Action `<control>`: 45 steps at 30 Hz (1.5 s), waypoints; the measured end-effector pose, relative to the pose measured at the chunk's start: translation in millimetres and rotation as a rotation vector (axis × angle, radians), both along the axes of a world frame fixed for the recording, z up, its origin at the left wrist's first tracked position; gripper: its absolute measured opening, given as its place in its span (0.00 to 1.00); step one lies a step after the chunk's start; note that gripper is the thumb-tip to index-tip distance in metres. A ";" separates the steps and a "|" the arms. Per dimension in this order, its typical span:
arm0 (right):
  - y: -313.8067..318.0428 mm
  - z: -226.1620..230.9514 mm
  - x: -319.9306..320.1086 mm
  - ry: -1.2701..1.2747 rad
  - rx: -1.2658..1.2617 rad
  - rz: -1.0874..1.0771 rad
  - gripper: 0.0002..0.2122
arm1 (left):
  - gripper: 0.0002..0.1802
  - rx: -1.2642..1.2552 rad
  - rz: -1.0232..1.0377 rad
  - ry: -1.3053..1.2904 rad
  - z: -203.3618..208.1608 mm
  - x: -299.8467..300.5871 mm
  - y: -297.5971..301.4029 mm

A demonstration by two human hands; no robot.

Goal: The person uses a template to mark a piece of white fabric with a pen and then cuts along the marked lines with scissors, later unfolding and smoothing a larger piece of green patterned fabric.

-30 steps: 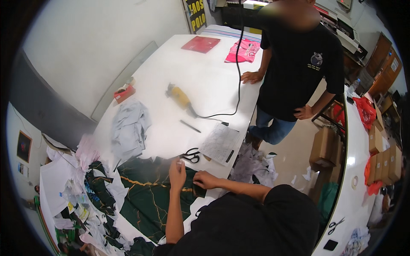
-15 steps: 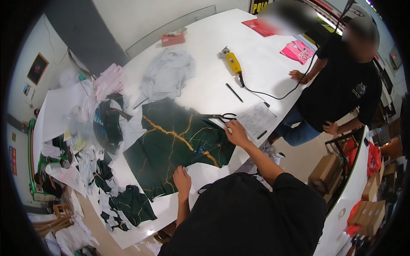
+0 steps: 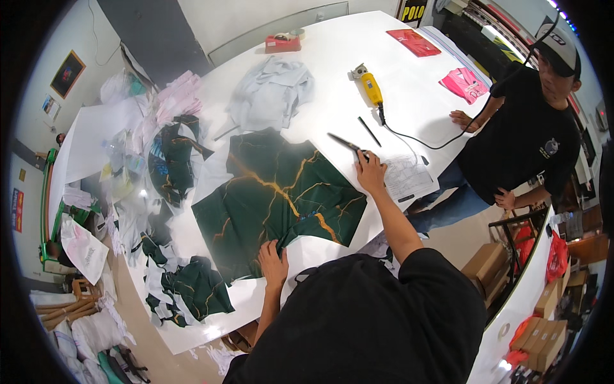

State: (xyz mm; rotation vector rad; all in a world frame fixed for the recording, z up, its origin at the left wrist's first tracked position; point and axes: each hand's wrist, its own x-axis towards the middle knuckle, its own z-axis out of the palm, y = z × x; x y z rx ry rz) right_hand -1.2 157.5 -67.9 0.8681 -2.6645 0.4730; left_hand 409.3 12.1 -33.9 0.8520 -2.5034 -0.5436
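Note:
A dark green fabric panel with gold branching lines lies spread on the white table in front of me. My left hand rests on its near edge, fingers stretched and slightly apart, beside a small crease in the cloth. Beyond the panel's right side, my right hand is closed round the handles of black scissors. Their blades point away and to the left, clear of the fabric; the fingers partly hide the handles. Just right of this hand lies a printed paper sheet.
A yellow corded cutting machine and a black pen lie farther off. Pale grey cloth is heaped at the back, with green and white scraps at left. A co-worker stands at right, one hand on the white table.
My right hand has taken hold of the scissors and turned them, their blades now angled farther away from me. My left hand stays at the fabric's near edge. The whole view has shifted.

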 end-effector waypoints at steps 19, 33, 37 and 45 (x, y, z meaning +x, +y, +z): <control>66.7 42.4 136.8 -0.990 -0.252 0.403 0.08 | 0.24 0.169 -0.097 -0.143 55.6 -2.4 -14.3; -95.9 203.4 -63.1 -0.823 -0.310 0.716 0.14 | 0.14 0.004 0.437 0.312 37.7 64.9 -252.4; -138.1 269.5 -99.9 -0.366 -0.612 0.549 0.15 | 0.15 -0.152 0.304 0.203 175.4 46.8 -271.7; -30.8 332.7 -82.9 -0.249 -0.606 0.587 0.16 | 0.17 -0.396 0.383 -0.106 357.4 168.5 -138.5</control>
